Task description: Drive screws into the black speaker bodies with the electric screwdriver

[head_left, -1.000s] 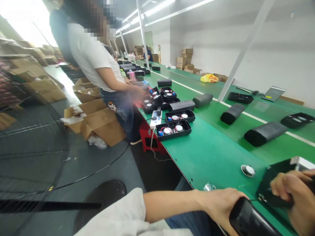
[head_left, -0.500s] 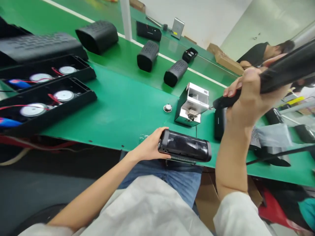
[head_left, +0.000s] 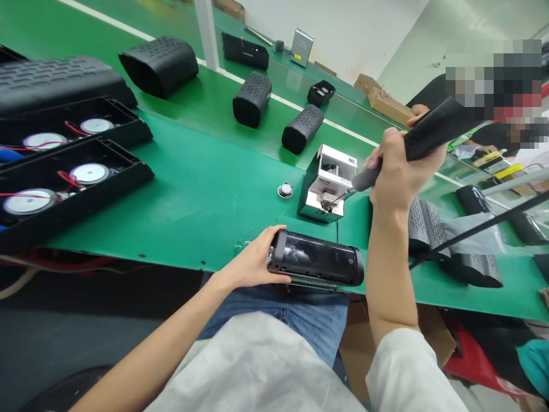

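My left hand (head_left: 259,260) grips the left end of a black speaker (head_left: 317,257), which lies lengthwise at the table's front edge. Raised at the right, my right hand (head_left: 401,169) is wrapped round a black electric screwdriver (head_left: 441,129). The driver slants down to the left, and its thin bit reaches the front of a small silver screw feeder (head_left: 328,183). Whether a screw sits on the bit is too small to tell. A small round metal part (head_left: 285,190) lies on the green mat left of the feeder.
Open black housings (head_left: 107,189) with round drivers and red wires stand at the left. Several black speaker shells (head_left: 253,98) stand on the green belt. More shells (head_left: 472,266) and a plastic bag (head_left: 476,232) are at the right. A dark bar (head_left: 480,229) crosses there. Co-workers sit beyond.
My right hand has moved down and left with the electric screwdriver, bringing its bit into the feeder's front. The speaker stays in my left hand, and the view has shifted slightly.
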